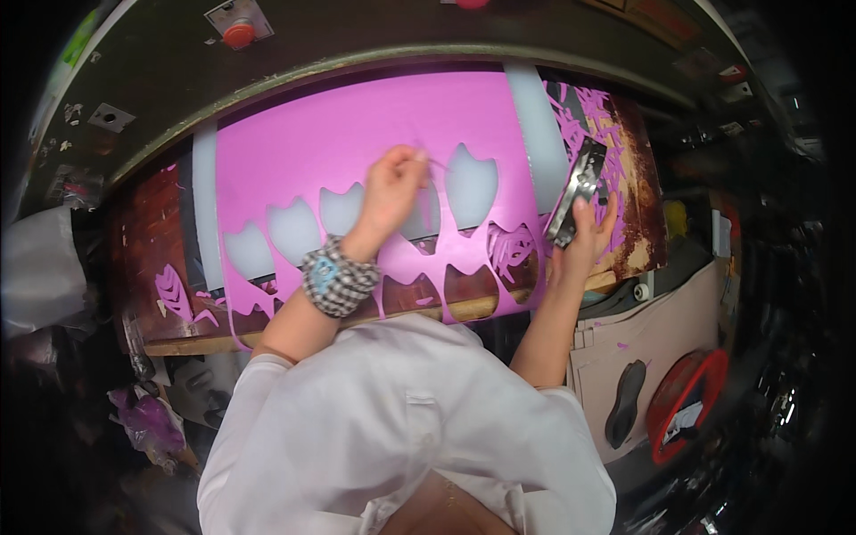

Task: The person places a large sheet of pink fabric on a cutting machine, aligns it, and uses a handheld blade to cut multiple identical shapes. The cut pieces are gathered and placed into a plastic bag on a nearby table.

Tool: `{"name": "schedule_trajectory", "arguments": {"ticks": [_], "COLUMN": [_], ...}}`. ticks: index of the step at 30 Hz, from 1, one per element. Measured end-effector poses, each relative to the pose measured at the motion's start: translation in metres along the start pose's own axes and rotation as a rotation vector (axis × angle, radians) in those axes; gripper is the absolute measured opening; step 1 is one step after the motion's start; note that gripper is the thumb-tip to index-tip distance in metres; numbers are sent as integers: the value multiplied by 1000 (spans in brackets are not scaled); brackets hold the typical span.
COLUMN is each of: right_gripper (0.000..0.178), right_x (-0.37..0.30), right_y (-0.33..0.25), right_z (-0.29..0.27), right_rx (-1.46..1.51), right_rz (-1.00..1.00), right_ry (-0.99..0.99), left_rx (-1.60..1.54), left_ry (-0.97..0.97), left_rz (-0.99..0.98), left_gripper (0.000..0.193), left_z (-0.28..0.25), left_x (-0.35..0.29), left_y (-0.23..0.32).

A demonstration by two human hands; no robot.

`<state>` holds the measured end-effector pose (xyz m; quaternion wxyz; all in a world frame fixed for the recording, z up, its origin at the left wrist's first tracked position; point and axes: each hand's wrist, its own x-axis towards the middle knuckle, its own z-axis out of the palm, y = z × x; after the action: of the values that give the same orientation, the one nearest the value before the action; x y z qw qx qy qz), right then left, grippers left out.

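A large pink sheet (312,143) lies over a pale cutting board (546,134), with a row of shaped holes along its near part. My left hand (390,192), a checked scrunchie (341,278) on its wrist, is raised over the sheet with its fingers pinched on a thin pink scrap, blurred by motion. To the right, my right hand (584,236) grips a dark metal cutting die (578,189), tilted on edge above the board's right side. The sheet's cut-out near edge droops over the wooden table edge.
Pink offcuts (597,107) litter the worn wooden table (642,214) at right; more scraps (172,294) lie at left. A dark machine beam (357,45) with a red button (239,36) spans the back. Below right are beige sheets (588,383), a dark sole-shaped piece (627,403) and a red ring-shaped object (682,406).
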<state>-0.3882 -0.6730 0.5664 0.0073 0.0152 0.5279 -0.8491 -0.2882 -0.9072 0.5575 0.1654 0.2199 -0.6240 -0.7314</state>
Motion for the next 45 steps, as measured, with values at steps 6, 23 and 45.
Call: {"name": "schedule_trajectory", "arguments": {"ticks": [6, 23, 45], "right_gripper": [96, 77, 24], "right_x": [-74, 36, -265], "right_y": [-6, 33, 83], "right_z": [28, 15, 242], "right_rx": [-39, -1076, -256], "right_rz": [-68, -371, 133], "right_ry": [-246, -368, -1498], "left_rx": [-113, 246, -623], "left_ry": [-249, 254, 179], "left_rz": [143, 244, 247], "left_gripper": [21, 12, 39], "left_z": [73, -148, -242], "left_x": [-38, -141, -264], "left_y": [3, 13, 28]}}
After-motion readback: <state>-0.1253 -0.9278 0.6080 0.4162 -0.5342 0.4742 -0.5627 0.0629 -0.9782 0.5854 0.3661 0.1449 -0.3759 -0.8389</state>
